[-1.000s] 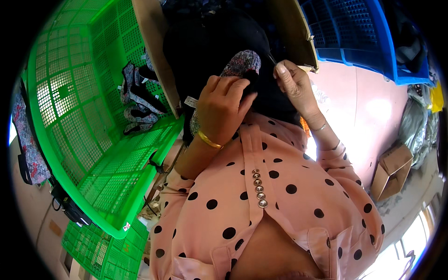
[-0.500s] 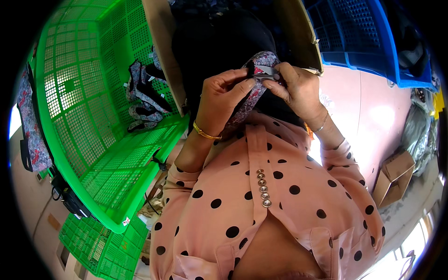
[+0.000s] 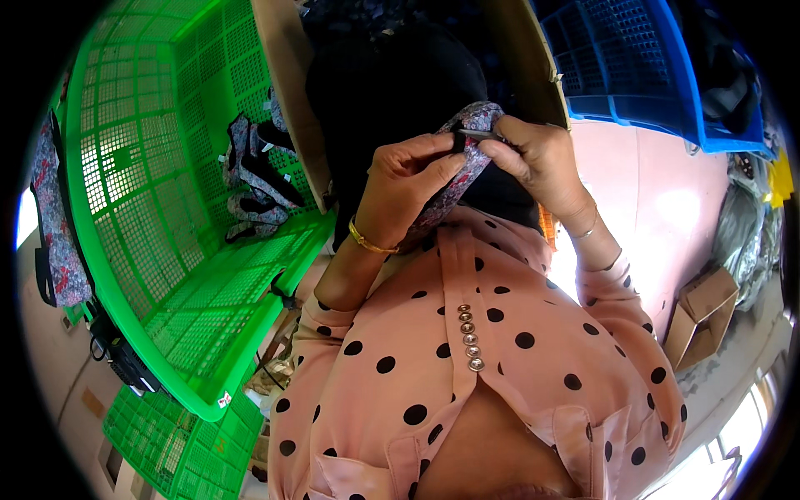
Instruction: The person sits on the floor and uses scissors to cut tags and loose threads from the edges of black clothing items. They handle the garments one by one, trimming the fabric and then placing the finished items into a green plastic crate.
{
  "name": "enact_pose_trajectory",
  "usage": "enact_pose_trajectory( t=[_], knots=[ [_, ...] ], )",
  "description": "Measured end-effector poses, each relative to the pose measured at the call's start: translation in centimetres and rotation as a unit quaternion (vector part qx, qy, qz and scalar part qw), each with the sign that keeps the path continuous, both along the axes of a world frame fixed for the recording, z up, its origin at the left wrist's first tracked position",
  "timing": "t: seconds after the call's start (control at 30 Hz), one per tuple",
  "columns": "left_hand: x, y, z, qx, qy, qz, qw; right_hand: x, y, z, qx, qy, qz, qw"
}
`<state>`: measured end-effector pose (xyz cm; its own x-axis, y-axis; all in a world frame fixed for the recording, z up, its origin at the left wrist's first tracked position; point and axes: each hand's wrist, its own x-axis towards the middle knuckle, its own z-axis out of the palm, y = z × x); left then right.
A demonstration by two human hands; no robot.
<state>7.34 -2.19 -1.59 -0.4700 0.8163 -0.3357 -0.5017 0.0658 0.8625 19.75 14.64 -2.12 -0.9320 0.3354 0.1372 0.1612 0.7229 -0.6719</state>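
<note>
My left hand (image 3: 404,179) is closed over my lap, thumb and fingertips pinching the black edge of a floral fabric strap (image 3: 461,179). The strap is grey with red and pink flowers and loops up between my hands, its lower end running down toward my waist. In my right hand (image 3: 537,158) is a small pair of thread snips (image 3: 478,134), held between thumb and fingers. Their narrow metal blades point left, right at the strap's black edge by my left fingertips. My right fingers cover the handle.
A large green plastic crate (image 3: 133,208) at left holds several similar floral straps (image 3: 254,179); another floral piece (image 3: 58,217) hangs outside its rim. A cardboard box (image 3: 287,92) stands ahead, a blue crate (image 3: 633,75) at far right, a small carton (image 3: 702,321) on the right floor.
The snips have turned, their blades now looking thinner and more edge-on. Both hands have shifted slightly lower, the left a little to the right, with the strap still between them.
</note>
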Motion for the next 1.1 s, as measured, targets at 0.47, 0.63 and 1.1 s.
enact_pose_trajectory(
  t=[0.47, 0.63, 1.1],
  knots=[
    [-0.5, -0.7, 6.0, 0.050, 0.094, -0.244, 0.964, -0.5, -0.1, 5.1, -0.510, -0.029, 0.079, 0.856],
    [-0.6, -2.3, 6.5, 0.031, 0.063, -0.180, 0.981, -0.7, -0.9, 3.4, -0.601, -0.127, 0.177, 0.769],
    [-1.8, -4.3, 4.8, -0.074, 0.138, -0.385, 0.910, -0.8, -2.7, 3.0, -0.440, -0.182, 0.217, 0.852]
  ],
)
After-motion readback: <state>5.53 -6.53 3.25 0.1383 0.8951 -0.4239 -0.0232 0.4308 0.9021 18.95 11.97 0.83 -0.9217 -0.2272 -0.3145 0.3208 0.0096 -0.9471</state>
